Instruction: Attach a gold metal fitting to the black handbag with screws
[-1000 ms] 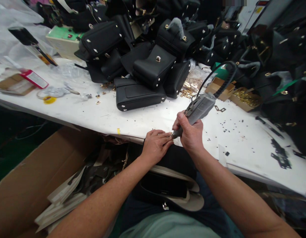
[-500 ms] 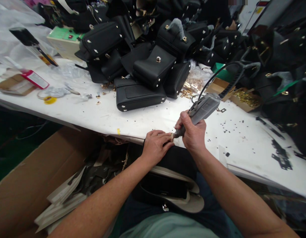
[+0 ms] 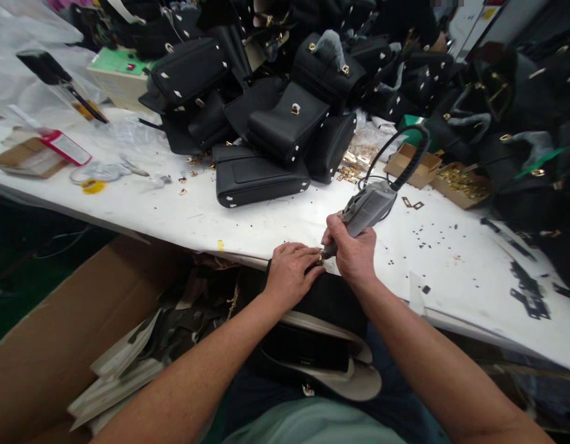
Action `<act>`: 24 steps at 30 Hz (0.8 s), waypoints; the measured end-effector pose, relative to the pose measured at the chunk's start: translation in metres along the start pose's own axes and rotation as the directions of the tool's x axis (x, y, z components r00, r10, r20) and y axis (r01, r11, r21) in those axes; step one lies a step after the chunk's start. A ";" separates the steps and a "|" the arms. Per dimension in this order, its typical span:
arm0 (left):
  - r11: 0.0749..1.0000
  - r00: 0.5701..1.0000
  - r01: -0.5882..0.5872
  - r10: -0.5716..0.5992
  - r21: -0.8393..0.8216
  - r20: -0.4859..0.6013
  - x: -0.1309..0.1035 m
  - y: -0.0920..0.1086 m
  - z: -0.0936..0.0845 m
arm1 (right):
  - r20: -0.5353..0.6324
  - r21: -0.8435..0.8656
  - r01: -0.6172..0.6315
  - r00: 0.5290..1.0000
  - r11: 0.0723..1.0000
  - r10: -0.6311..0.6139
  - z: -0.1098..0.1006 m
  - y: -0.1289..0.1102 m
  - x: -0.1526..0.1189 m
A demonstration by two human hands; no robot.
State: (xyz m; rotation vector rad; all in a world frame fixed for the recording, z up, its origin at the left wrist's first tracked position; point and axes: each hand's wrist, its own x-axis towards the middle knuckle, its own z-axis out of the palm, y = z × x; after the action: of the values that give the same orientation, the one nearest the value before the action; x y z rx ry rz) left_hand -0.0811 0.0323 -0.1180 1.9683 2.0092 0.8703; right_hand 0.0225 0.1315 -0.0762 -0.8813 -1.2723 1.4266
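My right hand (image 3: 356, 250) is wrapped round a grey corded power screwdriver (image 3: 370, 206), tilted with its tip down to the left. The tip meets a small gold metal fitting (image 3: 320, 257) at the table's front edge. My left hand (image 3: 291, 268) presses beside that fitting, its thumb and fingers closing on it at the upper edge of a black bag. The black bag (image 3: 333, 302) lies open on my lap, showing a beige inner edge and a clasp at the bottom.
On the white table (image 3: 174, 228) black bags (image 3: 261, 176) are piled at the back. Open cartons (image 3: 463, 185) of gold hardware stand at the back right, with black strips (image 3: 527, 290) further forward. A large cardboard box (image 3: 72, 327) with scraps is at the lower left.
My right hand and the screwdriver have shifted slightly left, and the tool stands a little steeper. Its cable has swung left. My left hand has hardly moved.
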 end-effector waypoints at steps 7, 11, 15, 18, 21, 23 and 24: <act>1.000 1.000 0.000 0.000 -0.003 -0.004 0.001 -0.001 0.000 | 0.058 -0.117 -0.034 0.997 0.993 0.041 0.001 -0.001 0.001; 1.000 1.000 0.003 -0.003 -0.008 0.004 0.002 -0.001 0.000 | 0.103 -0.255 -0.004 0.994 0.967 0.031 0.003 -0.001 0.002; 1.000 1.000 0.017 -0.017 -0.012 0.020 0.002 0.000 0.000 | 0.163 -0.297 0.049 0.987 0.954 0.000 0.004 0.000 0.004; 0.999 0.999 0.028 -0.028 -0.017 0.023 0.003 0.000 0.000 | 0.198 -0.308 0.058 0.980 0.949 0.004 0.004 0.002 0.006; 0.999 1.000 0.028 -0.027 -0.020 0.014 0.003 -0.001 0.000 | 0.219 -0.314 0.057 0.976 0.948 0.014 0.004 0.004 0.008; 0.999 0.999 0.030 -0.030 -0.014 -0.013 0.003 -0.002 0.000 | 0.209 -0.292 0.040 0.978 0.956 0.023 0.004 0.003 0.007; 0.999 0.999 0.032 -0.033 -0.007 -0.032 0.002 -0.002 0.000 | 0.200 -0.275 0.018 0.979 0.961 0.039 0.004 0.003 0.007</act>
State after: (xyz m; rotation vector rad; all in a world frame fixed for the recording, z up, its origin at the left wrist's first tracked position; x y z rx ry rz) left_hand -0.0828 0.0346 -0.1188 1.9244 2.0472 0.9060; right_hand 0.0164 0.1375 -0.0776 -0.9437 -1.6539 1.3951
